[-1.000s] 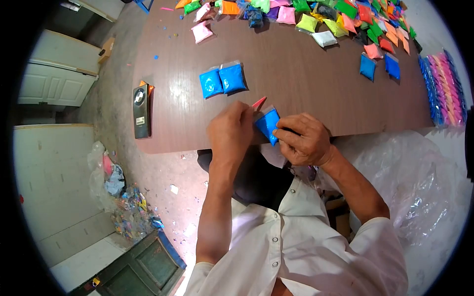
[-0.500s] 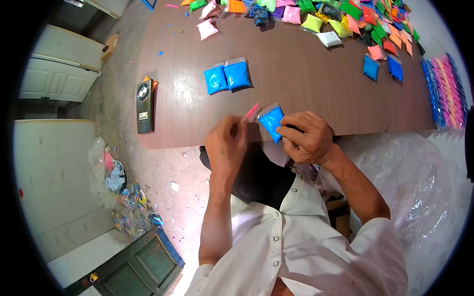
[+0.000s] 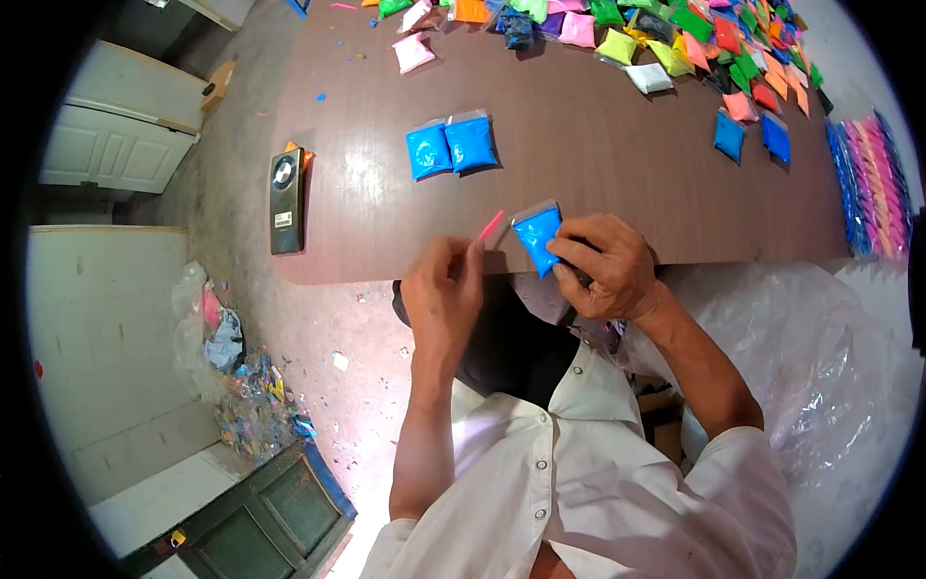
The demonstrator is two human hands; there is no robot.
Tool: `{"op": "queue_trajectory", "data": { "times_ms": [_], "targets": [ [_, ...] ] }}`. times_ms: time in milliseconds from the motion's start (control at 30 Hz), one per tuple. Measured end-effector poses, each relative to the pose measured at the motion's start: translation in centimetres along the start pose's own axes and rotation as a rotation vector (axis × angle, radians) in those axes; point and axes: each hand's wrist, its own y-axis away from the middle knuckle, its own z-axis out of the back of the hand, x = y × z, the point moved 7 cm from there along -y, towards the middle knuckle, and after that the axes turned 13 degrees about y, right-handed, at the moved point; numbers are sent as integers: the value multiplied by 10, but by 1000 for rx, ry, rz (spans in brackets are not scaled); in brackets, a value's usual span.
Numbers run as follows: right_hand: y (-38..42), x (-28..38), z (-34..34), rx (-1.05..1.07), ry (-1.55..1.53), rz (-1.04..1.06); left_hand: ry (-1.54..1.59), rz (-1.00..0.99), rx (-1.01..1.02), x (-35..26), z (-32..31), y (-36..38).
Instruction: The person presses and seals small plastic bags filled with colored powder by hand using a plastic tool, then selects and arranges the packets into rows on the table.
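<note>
Pinched between the thumb and fingers of my left hand is a thin pink stick, its tip pointing up and to the right. My right hand grips the right side of a small clear bag with blue filling, held over the table's near edge. The stick and the bag are apart by a small gap. Farther up the table two similar blue bags lie side by side, touching each other.
A brown table carries a dark phone at its left edge. Many coloured bags are heaped at the back right, with two blue bags near them. Clear plastic sheeting hangs at the right, beside bundled strips.
Both hands stay almost in place, still holding the pink stick and the blue bag. The view has shifted slightly, and the bag sits a little more upright.
</note>
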Motion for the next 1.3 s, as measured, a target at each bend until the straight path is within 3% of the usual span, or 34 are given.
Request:
{"op": "queue_trajectory", "data": {
  "times_ms": [133,200,267,467,633,867,900,1000,1133,1300],
  "targets": [
    [-4,-3,2,-32,-16,-59,94,-61,71,-14,-18,16],
    [-5,-4,1,-31,-1,-54,-10,-102,116,-13,-25,18],
    [-4,-4,-2,19,4,-44,-124,-62,100,-3,-15,13],
    [-5,-2,-4,60,71,-77,112,147,-118,24,38,-6],
    [-5,-7,-8,77,116,-123,-7,108,-90,33,38,-15],
    [-7,-19,-6,-44,114,-291,6,-167,553,-26,-45,45],
    [-5,-20,-6,-43,114,-294,7,-166,556,-27,-44,47],
    [-2,-22,-5,-50,101,-294,277,63,365,-8,-21,39],
    [-6,-20,-7,-36,98,-267,161,195,15,21,33,3],
    [-6,-18,-6,-21,120,-277,-36,104,27,27,29,-11]
  ]
}}
